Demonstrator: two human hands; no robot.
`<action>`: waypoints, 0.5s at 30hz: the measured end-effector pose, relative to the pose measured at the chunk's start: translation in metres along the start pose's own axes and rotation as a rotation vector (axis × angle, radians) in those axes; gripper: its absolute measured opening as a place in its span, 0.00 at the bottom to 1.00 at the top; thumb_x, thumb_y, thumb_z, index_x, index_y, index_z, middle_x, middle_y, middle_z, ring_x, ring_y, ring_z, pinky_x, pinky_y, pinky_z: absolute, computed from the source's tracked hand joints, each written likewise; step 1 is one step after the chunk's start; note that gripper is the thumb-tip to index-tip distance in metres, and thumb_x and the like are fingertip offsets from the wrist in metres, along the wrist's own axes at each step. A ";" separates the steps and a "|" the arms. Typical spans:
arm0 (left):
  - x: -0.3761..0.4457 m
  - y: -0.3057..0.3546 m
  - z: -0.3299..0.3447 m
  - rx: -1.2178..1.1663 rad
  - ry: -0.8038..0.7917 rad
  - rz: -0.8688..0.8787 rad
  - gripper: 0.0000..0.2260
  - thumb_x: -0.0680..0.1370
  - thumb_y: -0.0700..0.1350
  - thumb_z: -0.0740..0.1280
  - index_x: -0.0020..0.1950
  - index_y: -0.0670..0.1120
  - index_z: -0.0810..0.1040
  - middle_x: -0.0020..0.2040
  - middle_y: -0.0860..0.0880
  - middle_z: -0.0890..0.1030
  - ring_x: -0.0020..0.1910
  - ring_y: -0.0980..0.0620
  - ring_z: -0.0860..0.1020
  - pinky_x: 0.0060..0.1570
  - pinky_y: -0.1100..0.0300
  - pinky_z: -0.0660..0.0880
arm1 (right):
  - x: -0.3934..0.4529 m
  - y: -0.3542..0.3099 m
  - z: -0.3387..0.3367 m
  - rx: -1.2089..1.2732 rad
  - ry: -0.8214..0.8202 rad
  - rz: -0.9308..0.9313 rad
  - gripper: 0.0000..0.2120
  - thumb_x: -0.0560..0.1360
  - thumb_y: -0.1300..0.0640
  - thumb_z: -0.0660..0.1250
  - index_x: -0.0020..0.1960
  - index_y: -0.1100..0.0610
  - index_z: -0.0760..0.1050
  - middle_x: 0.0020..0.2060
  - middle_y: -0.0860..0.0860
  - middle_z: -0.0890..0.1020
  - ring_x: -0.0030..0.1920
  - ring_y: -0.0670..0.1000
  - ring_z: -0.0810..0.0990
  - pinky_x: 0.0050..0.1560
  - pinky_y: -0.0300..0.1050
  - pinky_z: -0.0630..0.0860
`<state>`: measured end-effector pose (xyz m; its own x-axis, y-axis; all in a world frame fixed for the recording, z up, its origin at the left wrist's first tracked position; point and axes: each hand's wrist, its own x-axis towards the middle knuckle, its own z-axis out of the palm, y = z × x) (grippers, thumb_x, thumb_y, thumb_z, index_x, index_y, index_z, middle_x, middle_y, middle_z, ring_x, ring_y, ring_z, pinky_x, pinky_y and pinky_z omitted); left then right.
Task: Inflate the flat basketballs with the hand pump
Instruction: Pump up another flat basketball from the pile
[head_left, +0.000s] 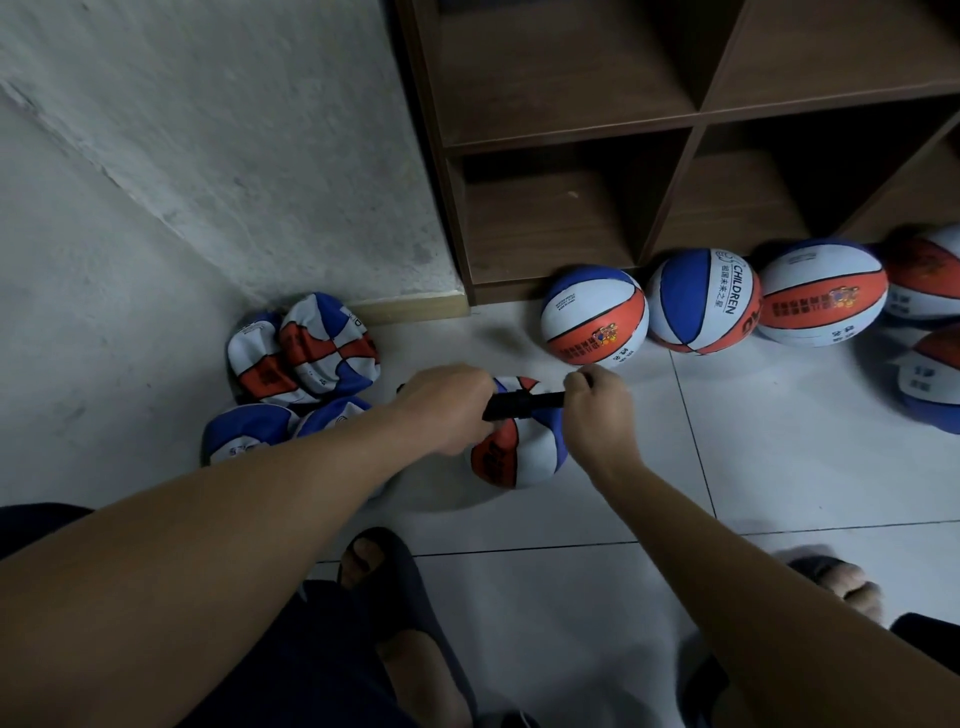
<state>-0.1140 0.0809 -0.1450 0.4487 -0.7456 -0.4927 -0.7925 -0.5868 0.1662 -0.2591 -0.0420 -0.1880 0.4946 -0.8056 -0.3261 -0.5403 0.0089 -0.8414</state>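
Black hand pump (524, 405) lies level over a limp basketball (514, 452) — floor-bound.

— What's the ground here?

— A white tiled floor (597, 597) with dark grout lines.

— And on it?

— Crumpled flat basketballs (306, 348) piled in the corner by the wall, one part-filled ball (514, 457) in the middle, and a row of round inflated balls (595, 314) against the foot of a brown wooden shelf unit (571, 208), which also stands on the tiles.

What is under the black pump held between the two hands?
A partly flat basketball lies on the floor tiles under the hand pump. Where the needle meets the ball is hidden by the left hand.
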 end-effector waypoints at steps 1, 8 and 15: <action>-0.001 0.002 -0.001 0.010 -0.011 0.001 0.11 0.82 0.50 0.71 0.42 0.50 0.76 0.36 0.49 0.78 0.34 0.47 0.78 0.35 0.54 0.72 | -0.003 -0.001 0.004 0.000 -0.012 -0.002 0.13 0.83 0.60 0.60 0.40 0.62 0.72 0.33 0.54 0.75 0.35 0.54 0.71 0.36 0.51 0.64; -0.004 0.009 0.000 -0.031 -0.008 0.070 0.10 0.82 0.49 0.72 0.42 0.54 0.76 0.38 0.49 0.79 0.36 0.48 0.79 0.37 0.54 0.74 | -0.011 -0.004 0.016 -0.008 -0.051 -0.040 0.14 0.83 0.59 0.60 0.40 0.63 0.71 0.33 0.55 0.74 0.34 0.53 0.69 0.34 0.48 0.61; 0.001 0.001 0.007 -0.010 0.025 0.075 0.07 0.81 0.51 0.72 0.45 0.51 0.80 0.38 0.50 0.80 0.36 0.47 0.81 0.35 0.55 0.72 | -0.001 -0.001 0.001 -0.054 -0.159 -0.052 0.14 0.83 0.58 0.60 0.40 0.61 0.72 0.33 0.54 0.74 0.35 0.52 0.70 0.36 0.48 0.65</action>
<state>-0.1176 0.0815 -0.1514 0.3984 -0.7950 -0.4575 -0.8202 -0.5320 0.2103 -0.2585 -0.0410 -0.1868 0.6224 -0.7000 -0.3502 -0.5448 -0.0662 -0.8359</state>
